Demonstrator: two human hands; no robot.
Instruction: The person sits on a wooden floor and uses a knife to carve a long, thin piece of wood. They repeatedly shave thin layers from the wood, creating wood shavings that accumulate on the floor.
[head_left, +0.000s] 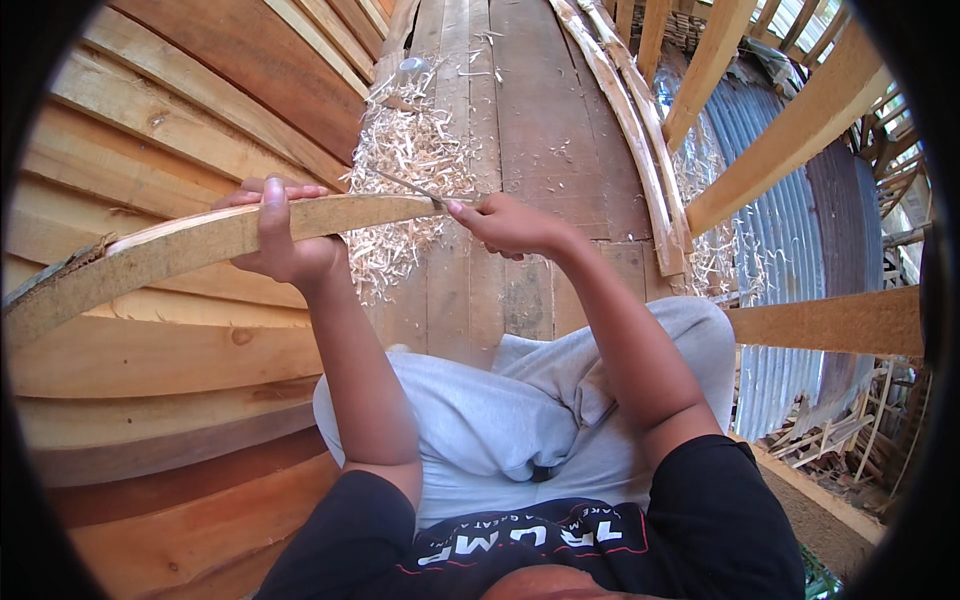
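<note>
A long pale board (185,237) enters at the left and passes through the left hand (292,257), clamped between thumb and fingers. Beside its right tip, a thin blade (407,185) slants into the right hand (512,225), fingers closed around its near end.

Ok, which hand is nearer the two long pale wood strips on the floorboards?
Right. The right hand grips a thin tool at the end of a wooden piece, left of the strips; the left hand is farther left, clasping that piece.
</note>
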